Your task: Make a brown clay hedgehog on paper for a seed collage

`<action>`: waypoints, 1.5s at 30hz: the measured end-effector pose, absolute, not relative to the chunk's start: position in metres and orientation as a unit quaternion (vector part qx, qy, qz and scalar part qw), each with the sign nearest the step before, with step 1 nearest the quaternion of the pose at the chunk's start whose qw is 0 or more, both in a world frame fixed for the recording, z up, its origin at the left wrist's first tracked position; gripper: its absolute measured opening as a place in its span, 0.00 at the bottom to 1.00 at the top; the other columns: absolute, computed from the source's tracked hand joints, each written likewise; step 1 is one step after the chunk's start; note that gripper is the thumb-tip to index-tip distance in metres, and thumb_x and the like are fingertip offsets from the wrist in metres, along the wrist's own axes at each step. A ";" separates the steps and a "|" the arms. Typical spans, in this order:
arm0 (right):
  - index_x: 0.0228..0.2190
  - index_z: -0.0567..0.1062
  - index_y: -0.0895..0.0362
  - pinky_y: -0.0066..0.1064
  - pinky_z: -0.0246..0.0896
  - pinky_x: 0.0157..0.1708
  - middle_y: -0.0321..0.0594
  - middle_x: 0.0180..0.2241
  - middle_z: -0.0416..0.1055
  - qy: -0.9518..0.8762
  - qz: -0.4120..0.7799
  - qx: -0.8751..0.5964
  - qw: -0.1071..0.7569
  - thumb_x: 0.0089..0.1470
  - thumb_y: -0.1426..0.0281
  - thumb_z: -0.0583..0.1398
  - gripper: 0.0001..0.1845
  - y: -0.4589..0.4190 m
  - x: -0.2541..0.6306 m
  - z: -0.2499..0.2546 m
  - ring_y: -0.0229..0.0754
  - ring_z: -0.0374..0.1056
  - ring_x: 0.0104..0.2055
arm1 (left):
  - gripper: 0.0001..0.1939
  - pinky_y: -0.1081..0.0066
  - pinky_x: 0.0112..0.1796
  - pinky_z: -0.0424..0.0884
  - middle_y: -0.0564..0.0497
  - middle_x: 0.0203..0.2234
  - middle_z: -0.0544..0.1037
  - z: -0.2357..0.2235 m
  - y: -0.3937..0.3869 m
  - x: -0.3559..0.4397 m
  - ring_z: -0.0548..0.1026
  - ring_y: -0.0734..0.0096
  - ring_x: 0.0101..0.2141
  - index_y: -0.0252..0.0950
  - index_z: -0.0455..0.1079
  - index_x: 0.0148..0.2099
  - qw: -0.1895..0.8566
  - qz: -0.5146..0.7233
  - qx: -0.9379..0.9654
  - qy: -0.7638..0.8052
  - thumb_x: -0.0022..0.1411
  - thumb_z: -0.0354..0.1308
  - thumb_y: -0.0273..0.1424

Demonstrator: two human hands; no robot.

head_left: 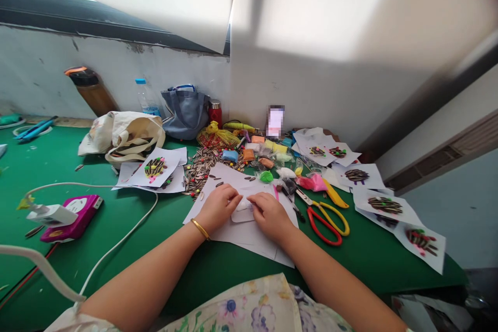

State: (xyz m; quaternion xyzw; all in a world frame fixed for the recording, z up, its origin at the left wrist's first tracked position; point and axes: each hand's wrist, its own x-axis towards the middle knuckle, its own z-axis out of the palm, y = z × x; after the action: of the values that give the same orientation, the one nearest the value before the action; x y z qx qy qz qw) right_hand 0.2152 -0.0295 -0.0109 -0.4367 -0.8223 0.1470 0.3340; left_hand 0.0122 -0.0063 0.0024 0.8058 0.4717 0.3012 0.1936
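Over white paper sheets (252,244) on the green table, my left hand (218,206) and my right hand (271,213) face each other, a small gap between their fingertips. Both have thumb and fingers drawn together in a pinch. Whatever is between them is too small to make out. Beneath the fingertips lies a small white card (243,217) with rounded corners, partly covered by the hands. A few striped sunflower seeds (249,178) are scattered on the paper just beyond. To the right of my right hand rest scissors (324,218) with red and yellow handles.
A heap of sunflower seeds (202,166) and packets of coloured clay (249,154) lie behind the paper. Seed-decorated sheets (385,205) spread along the right. At left are a canvas bag (124,132), a purple power strip (73,218) and a white cable (128,238). A phone (275,122) leans on the wall.
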 end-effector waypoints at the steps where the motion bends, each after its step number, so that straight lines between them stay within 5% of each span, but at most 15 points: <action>1: 0.44 0.75 0.55 0.39 0.65 0.48 0.43 0.41 0.74 -0.823 0.146 -0.436 0.333 0.54 0.81 0.55 0.18 -0.029 0.215 -0.011 0.45 0.68 0.45 | 0.10 0.66 0.37 0.66 0.50 0.29 0.73 0.002 -0.006 0.012 0.71 0.66 0.35 0.37 0.71 0.31 0.192 0.301 0.805 0.473 0.64 0.56 0.33; 13: 0.44 0.75 0.55 0.38 0.66 0.47 0.42 0.40 0.75 -0.823 0.143 -0.436 0.335 0.55 0.81 0.55 0.18 -0.028 0.215 -0.013 0.45 0.69 0.45 | 0.01 0.66 0.37 0.66 0.49 0.31 0.75 -0.002 -0.008 0.020 0.72 0.65 0.35 0.37 0.75 0.34 0.150 0.275 0.824 0.473 0.57 0.62 0.29; 19: 0.44 0.75 0.55 0.39 0.66 0.47 0.42 0.41 0.75 -0.820 0.143 -0.438 0.338 0.54 0.81 0.55 0.18 -0.029 0.214 -0.012 0.45 0.69 0.45 | 0.09 0.66 0.41 0.67 0.49 0.34 0.79 -0.011 -0.004 0.020 0.75 0.65 0.37 0.39 0.76 0.39 0.166 0.293 0.829 0.446 0.61 0.56 0.24; 31: 0.43 0.75 0.56 0.38 0.67 0.47 0.43 0.40 0.75 -0.820 0.140 -0.441 0.338 0.54 0.80 0.55 0.17 -0.027 0.215 -0.014 0.44 0.69 0.44 | 0.05 0.66 0.38 0.66 0.48 0.31 0.77 -0.006 -0.004 0.021 0.74 0.65 0.35 0.39 0.77 0.35 0.155 0.266 0.823 0.478 0.59 0.60 0.27; 45: 0.43 0.75 0.56 0.39 0.66 0.47 0.43 0.40 0.75 -0.819 0.143 -0.441 0.339 0.54 0.80 0.55 0.17 -0.027 0.215 -0.016 0.45 0.69 0.44 | 0.12 0.66 0.39 0.66 0.47 0.33 0.78 -0.008 -0.002 0.019 0.74 0.65 0.37 0.38 0.79 0.38 0.143 0.233 0.839 0.471 0.66 0.54 0.32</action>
State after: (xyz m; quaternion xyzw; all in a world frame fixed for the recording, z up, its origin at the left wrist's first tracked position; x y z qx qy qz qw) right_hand 0.2151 -0.0267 -0.0157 -0.4409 -0.8188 0.1431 0.3387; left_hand 0.0191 -0.0016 -0.0082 0.8389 0.4708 0.2328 0.1429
